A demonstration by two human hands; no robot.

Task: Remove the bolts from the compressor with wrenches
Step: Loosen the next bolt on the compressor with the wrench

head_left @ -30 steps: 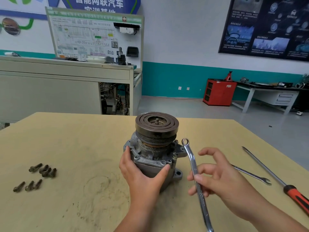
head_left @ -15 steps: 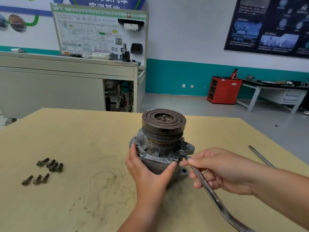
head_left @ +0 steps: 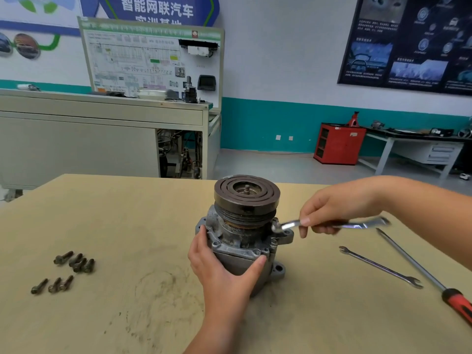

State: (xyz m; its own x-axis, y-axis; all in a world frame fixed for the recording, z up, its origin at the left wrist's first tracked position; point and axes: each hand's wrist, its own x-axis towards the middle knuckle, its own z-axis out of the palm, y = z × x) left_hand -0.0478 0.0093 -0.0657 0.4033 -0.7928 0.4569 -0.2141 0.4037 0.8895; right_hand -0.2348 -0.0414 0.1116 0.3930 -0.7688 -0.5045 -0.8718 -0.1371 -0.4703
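Bolt removal partway: 7 out, more to go
Compressor (head_left: 242,241) stands upright on the table (head_left: 127,213); L hand (head_left: 222,272) wraps its housing w/ curled fingers, R hand (head_left: 337,208) pinches the combination wrench (head_left: 288,224), ring end set on a bolt at the compressor's right side. 7 loose bolts (head_left: 74,261) lie well apart to the left; a few bolt heads (head_left: 256,251) look seated on the front rim, so prob several left. Open-end wrench (head_left: 380,267) & screwdriver (head_left: 419,269) lie idle at right

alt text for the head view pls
A person's left hand steadies a grey metal compressor on a tan table while the right hand holds a silver wrench against its right flange. Loose dark bolts lie left; a second wrench and a red-handled screwdriver lie right.
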